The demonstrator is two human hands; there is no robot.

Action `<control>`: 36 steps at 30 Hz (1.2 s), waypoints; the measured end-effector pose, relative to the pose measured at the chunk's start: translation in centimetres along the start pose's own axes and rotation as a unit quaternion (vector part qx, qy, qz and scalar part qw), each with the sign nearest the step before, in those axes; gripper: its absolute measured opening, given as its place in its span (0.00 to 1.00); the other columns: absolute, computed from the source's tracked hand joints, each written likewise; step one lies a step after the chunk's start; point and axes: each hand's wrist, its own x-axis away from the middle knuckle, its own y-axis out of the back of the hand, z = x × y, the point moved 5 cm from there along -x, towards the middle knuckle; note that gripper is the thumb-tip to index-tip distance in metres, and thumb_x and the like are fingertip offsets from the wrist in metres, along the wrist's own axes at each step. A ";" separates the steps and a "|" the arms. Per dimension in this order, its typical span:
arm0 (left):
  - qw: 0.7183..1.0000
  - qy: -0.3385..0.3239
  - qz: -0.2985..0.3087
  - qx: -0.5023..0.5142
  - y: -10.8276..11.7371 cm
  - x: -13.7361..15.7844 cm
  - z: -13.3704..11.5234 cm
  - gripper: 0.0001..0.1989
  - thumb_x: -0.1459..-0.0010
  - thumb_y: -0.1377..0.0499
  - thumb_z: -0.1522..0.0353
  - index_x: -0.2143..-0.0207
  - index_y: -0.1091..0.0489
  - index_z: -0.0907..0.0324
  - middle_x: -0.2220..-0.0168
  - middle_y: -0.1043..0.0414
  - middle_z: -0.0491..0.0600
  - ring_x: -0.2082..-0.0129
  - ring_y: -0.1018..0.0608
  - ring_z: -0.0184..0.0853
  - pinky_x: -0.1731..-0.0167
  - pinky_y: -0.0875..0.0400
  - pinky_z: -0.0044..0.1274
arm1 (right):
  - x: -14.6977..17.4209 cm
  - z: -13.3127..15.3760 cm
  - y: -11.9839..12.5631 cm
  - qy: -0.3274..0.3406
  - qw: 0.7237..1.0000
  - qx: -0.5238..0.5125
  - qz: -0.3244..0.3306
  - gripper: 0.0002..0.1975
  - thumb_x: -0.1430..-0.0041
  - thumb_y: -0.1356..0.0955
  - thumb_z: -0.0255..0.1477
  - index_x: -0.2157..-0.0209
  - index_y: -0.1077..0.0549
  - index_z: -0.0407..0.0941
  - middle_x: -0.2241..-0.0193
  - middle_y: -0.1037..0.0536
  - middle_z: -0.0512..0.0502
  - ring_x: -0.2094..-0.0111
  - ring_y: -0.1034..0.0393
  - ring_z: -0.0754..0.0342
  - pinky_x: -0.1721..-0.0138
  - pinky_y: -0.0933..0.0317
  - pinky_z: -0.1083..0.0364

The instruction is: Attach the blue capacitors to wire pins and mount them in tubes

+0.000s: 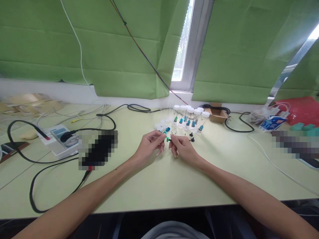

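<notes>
My left hand (152, 143) is closed in a pinch on a small green part (167, 139) with a thin wire trailing to the left. Facing it, my right hand (183, 148) pinches a small black piece (170, 140) whose end meets the green part or lies right beside it. Just beyond my fingers lie several small blue parts (167, 129). Small black pieces (192, 139) rest to the right of my right hand. Behind them stand several clear vials (189, 116) with white caps, holding blue or green parts on thin stems. Fine details between my fingertips are too small to tell.
An open cardboard box (217, 114) sits behind the vials. To the left are a white power strip (61, 141), black cables (31, 191) and a pixelated dark object (98, 149). A blue-and-white packet (272, 123) and a red bag (301, 109) lie at the right.
</notes>
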 end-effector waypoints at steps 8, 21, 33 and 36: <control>0.999 0.007 -0.015 0.041 0.1 -0.3 0.0 0.12 0.42 0.40 0.61 0.70 0.32 0.60 0.80 0.34 0.44 0.81 0.33 0.26 0.82 0.40 0.20 | 0.0 0.2 0.2 -0.001 0.999 -0.028 -0.025 0.21 0.39 0.38 0.48 0.72 0.31 0.43 0.83 0.30 0.52 0.85 0.39 0.60 0.82 0.44 0.59; 0.999 -0.010 -0.030 0.014 0.2 -0.1 -0.5 0.13 0.43 0.39 0.60 0.72 0.31 0.60 0.80 0.35 0.44 0.81 0.33 0.27 0.82 0.40 0.21 | 0.1 0.3 0.0 0.030 0.998 -0.055 -0.004 0.11 0.40 0.34 0.39 0.65 0.36 0.46 0.80 0.30 0.55 0.83 0.37 0.60 0.80 0.42 0.59; 1.000 -0.006 -0.007 -0.005 0.0 0.0 -0.3 0.12 0.42 0.40 0.60 0.70 0.32 0.60 0.79 0.33 0.43 0.83 0.32 0.26 0.82 0.39 0.21 | 0.0 0.0 0.0 0.010 1.000 0.007 0.003 0.26 0.37 0.42 0.49 0.78 0.34 0.44 0.89 0.35 0.54 0.86 0.41 0.60 0.78 0.42 0.59; 1.000 -0.005 -0.005 -0.009 -0.1 0.0 -0.2 0.13 0.43 0.40 0.59 0.70 0.32 0.59 0.80 0.33 0.43 0.83 0.32 0.27 0.81 0.38 0.21 | -0.1 -0.1 0.0 0.001 1.000 0.001 0.005 0.29 0.38 0.43 0.52 0.81 0.34 0.44 0.90 0.34 0.52 0.86 0.40 0.59 0.78 0.42 0.58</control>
